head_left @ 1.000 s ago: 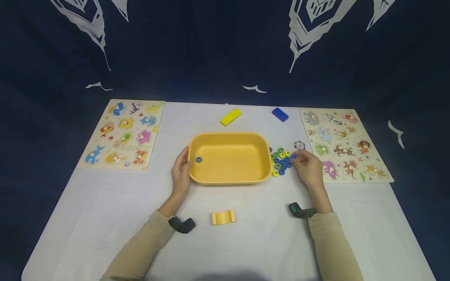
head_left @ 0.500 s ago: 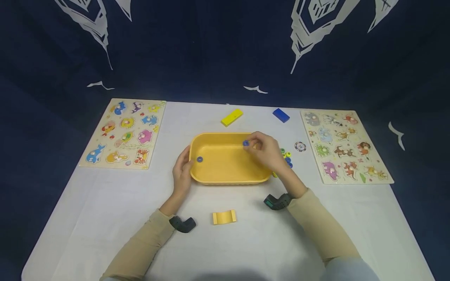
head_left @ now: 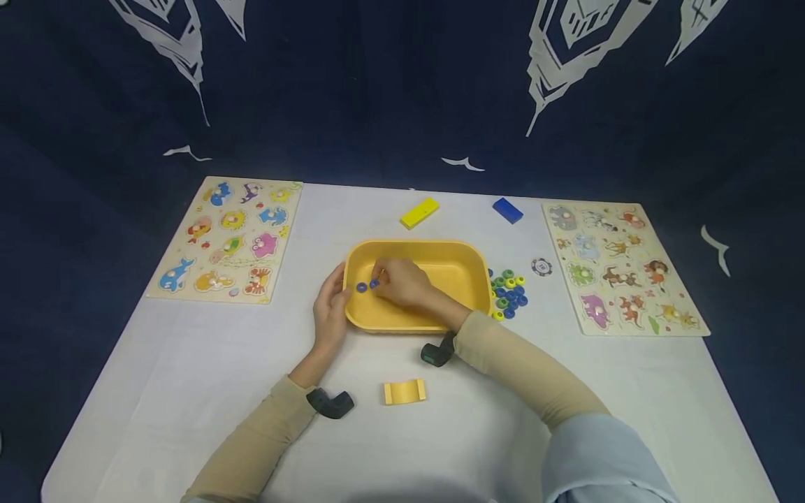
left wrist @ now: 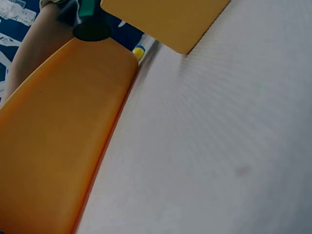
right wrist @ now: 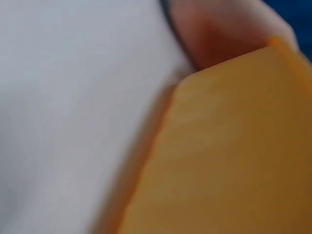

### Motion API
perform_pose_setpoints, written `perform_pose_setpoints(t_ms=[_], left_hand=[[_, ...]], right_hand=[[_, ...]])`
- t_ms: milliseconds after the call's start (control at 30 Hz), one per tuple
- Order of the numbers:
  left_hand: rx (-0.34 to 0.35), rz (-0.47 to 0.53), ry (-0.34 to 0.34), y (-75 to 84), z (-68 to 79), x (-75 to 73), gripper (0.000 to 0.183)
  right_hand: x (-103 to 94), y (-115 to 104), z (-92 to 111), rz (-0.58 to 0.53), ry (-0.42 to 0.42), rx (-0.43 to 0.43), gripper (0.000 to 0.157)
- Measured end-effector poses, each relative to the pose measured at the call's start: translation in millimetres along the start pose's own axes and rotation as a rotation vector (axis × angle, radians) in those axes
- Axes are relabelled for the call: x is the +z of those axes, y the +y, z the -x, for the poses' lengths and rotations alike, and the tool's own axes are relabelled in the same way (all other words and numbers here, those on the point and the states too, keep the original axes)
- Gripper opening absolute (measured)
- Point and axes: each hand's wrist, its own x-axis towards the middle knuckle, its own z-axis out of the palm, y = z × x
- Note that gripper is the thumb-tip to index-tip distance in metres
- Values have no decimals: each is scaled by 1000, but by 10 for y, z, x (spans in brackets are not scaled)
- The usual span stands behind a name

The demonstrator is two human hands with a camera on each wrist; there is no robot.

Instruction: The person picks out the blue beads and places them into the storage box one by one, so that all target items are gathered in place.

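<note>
A shallow yellow tray (head_left: 459, 262) stands mid-table, its outer side (left wrist: 63, 136) filling much of the left wrist view. My left hand (head_left: 329, 311) grips its left end, thumb at the rim. Inside the tray, my right hand (head_left: 405, 283) pinches a small blue bead (head_left: 374, 283) close over the floor near the left end. Another blue bead (head_left: 361, 287) lies just left of it. Blue, green and yellow beads (head_left: 511, 295) are heaped against the tray's right side. In the right wrist view, the tray wall (right wrist: 229, 146) hides the right fingers.
A yellow curved block (head_left: 404, 392) lies in front of the tray. Behind it are a yellow block (head_left: 419, 213) and a blue block (head_left: 507, 210). Animal puzzle boards lie left (head_left: 220, 276) and right (head_left: 619, 286). A poker chip (head_left: 541, 267) sits beside the beads.
My right hand has picked a blue bead from the heap and carried it left across the tray, down beside the other bead. The left hand keeps its hold on the tray.
</note>
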Motion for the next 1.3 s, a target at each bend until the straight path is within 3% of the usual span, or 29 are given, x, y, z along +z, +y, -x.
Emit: perform_pose_setpoints(t_ms=[300, 467, 533, 633, 833, 1033, 1133, 1300], left_hand=[[24, -36, 16, 31, 9, 16, 45], [25, -41, 2, 34, 7, 15, 45], [24, -51, -1, 36, 6, 9, 45], [21, -53, 5, 42, 3, -7, 45], [10, -46, 11, 35, -2, -36, 45], [6, -36, 9, 16, 0, -26, 45], [3, -27, 11, 15, 8, -14, 45], [-7, -19, 9, 16, 13, 19, 45]], right_hand=[[33, -7, 58, 17, 43, -10, 29], [-177, 69, 318, -112, 209, -113, 29], [-297, 163, 484, -164, 288, -161, 29], [-471, 386, 747, -199, 423, -164, 30], [-630, 1022, 1165, -230, 650, -54, 30], [-512, 1673, 1370, -228, 749, 133, 33], [-448, 1809, 1431, -240, 744, 216, 34], [-434, 1762, 1532, -231, 726, 283, 32]])
